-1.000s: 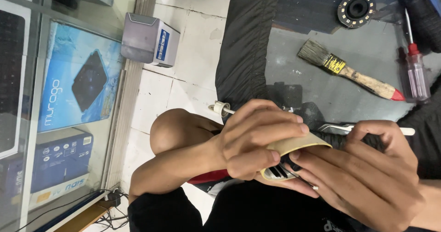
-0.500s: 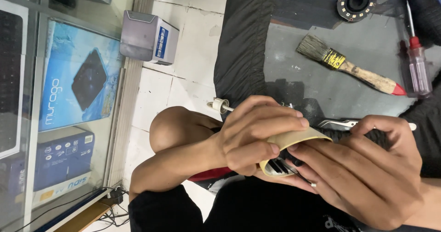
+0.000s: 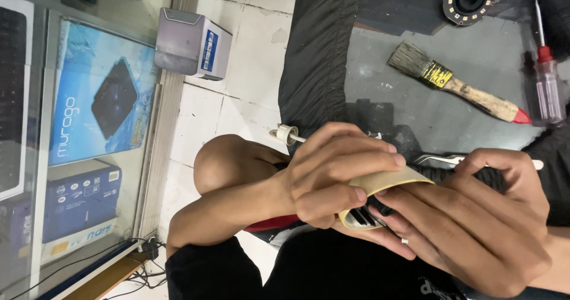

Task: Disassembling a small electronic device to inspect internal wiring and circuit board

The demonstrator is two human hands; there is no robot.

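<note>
Gripping a tan tape strip (image 3: 386, 183) over a dark slotted part (image 3: 363, 215), both hands' (image 3: 338, 172) (image 3: 475, 223) fingers close tight; a brush (image 3: 457, 86) lies nearby.

You're in a small electronics repair shop: boxed gadgets in a glass display case (image 3: 77, 133), and a brush (image 3: 457, 86) and screwdriver (image 3: 549, 80) on the bench (image 3: 475, 122) (tiled floor (image 3: 237, 98) beside it).
</note>
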